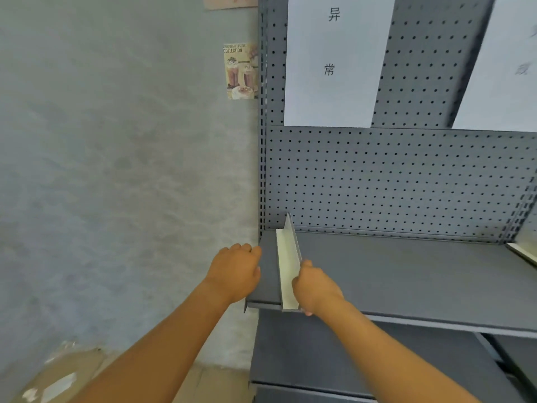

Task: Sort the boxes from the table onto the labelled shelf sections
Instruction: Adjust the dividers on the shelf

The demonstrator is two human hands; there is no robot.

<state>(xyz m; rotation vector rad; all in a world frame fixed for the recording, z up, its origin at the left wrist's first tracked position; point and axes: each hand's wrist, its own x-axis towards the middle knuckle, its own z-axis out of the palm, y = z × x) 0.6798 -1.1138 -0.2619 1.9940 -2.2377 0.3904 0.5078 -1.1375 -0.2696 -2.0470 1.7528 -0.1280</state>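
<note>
A thin white box is stood on its edge at the left end of the grey shelf, under the paper label at 12 o'clock. It is gripped near its front end by the curled fingers of the right hand. The left hand is held at 9 o'clock from the box, fingers curled, by the shelf's side edge; what it holds cannot be told. Another white thing is seen at 3 o'clock. The rest of the shelf looks bare, so most sorting seems still to be done.
</note>
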